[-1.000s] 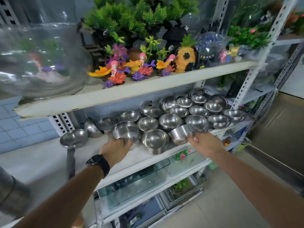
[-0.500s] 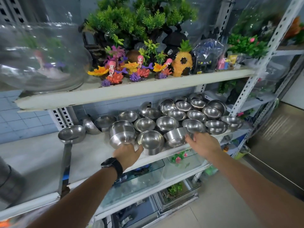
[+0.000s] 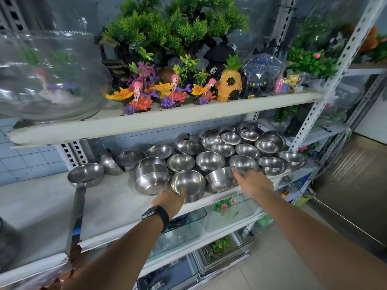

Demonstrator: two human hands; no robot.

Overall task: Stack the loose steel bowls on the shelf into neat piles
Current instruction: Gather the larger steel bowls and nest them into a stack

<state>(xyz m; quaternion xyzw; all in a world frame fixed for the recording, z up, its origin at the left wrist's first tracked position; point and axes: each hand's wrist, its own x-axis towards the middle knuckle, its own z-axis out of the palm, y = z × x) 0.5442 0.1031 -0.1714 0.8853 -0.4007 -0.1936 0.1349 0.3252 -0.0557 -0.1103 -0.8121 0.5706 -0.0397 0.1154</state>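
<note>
Steel bowls crowd the shelf. The right hand has its grip clamped on a tilted bowl, at three o'clock of the front bowl. I cannot tell the left hand grip. A slipped rim could knock neighbouring bowls off the edge.

The left hand is hiding its fingertips beneath a tilted bowl, and the right hand is burying its own between two near bowls. The far bowls are sitting half hidden behind the upper shelf. The blurred glass globe is running off the left edge.
</note>
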